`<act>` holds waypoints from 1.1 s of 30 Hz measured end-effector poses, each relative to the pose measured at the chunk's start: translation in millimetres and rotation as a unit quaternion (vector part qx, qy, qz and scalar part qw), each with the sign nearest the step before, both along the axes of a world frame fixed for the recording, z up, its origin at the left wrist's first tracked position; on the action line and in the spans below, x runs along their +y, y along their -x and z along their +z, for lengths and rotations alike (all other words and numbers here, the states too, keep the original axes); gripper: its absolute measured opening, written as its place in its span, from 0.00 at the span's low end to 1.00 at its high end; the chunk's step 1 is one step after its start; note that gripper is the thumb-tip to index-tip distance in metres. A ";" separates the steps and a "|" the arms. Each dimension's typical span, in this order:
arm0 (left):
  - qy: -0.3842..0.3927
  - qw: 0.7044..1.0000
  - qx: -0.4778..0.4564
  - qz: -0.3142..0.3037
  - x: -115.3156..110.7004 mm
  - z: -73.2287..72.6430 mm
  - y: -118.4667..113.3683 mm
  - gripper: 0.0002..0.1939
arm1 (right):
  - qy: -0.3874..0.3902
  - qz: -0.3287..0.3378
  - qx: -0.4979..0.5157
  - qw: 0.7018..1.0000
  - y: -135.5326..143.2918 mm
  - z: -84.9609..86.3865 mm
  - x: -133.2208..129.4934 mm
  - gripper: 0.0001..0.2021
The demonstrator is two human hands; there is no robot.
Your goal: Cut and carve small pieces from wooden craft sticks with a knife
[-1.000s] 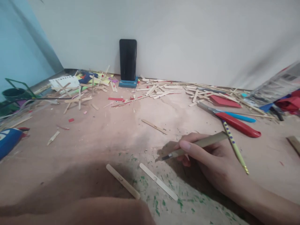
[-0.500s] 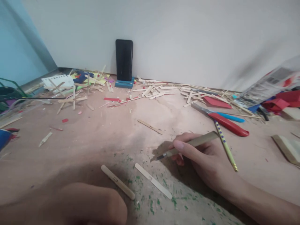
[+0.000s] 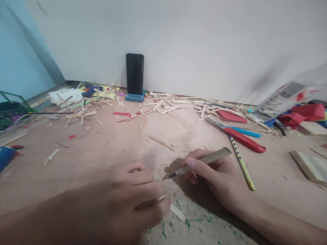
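Note:
My right hand [image 3: 214, 173] grips a slim craft knife [image 3: 204, 161] like a pen. Its blade tip points left, just above the tabletop. My left hand [image 3: 135, 197], slightly blurred, has curled fingers, with thumb and forefinger around a wooden craft stick. A pale craft stick [image 3: 177, 212] sticks out to the right from under the thumb; its upper part is mostly covered. The darker marked stick beside it is hidden by the hand. Another craft stick [image 3: 162, 143] with dark marks lies beyond both hands.
Red-and-blue-handled scissors [image 3: 242, 137] and a dotted yellow pencil [image 3: 241, 161] lie right. A black phone [image 3: 135, 73] leans on the wall in a blue stand [image 3: 135, 97]. Loose sticks [image 3: 166, 105] line the wall. A wooden block [image 3: 309, 166] sits far right, a plastic bag [image 3: 288, 95] behind it.
My left hand has moved right and forward over the two nearest sticks, covering one and most of the other. My right hand keeps the knife nearly in place. The view has tipped slightly upward.

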State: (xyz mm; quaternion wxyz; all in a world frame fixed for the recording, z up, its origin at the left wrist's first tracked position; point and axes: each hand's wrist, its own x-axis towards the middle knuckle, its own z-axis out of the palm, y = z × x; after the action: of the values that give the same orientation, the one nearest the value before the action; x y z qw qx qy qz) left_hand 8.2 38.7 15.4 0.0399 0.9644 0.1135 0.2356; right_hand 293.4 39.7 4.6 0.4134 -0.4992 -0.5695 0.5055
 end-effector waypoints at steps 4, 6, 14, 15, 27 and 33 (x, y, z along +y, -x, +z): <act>-0.025 0.999 0.031 -0.005 12.0 -17.1 -1.0 0.04 | 0.003 -0.003 -0.004 1.000 0.0 -0.2 -0.8 0.20; -0.033 0.999 0.025 0.016 10.4 -25.0 -4.1 0.07 | 0.005 -0.004 -0.005 1.000 0.5 0.6 -1.7 0.22; -0.039 0.998 0.017 0.037 8.4 -27.7 -9.9 0.10 | 0.015 -0.013 -0.015 1.000 1.7 3.6 -1.3 0.25; -0.048 0.998 0.019 0.033 10.1 -27.2 -8.9 0.08 | 0.016 -0.012 -0.017 1.000 1.6 3.9 -1.0 0.25; -0.065 0.997 0.026 0.017 16.4 -30.0 -5.5 0.03 | 0.010 -0.003 -0.036 0.999 2.6 6.6 -0.5 0.27; -0.054 0.998 0.023 0.013 16.3 -30.8 -5.5 0.03 | 0.005 0.003 -0.031 1.000 3.5 7.3 0.2 0.25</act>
State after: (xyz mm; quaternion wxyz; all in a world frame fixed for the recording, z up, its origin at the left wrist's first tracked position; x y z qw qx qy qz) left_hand 13.8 55.0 -15.4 -0.0176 0.9687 0.1142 0.2199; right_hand 289.9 39.9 11.9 0.3916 -0.5146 -0.5811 0.4941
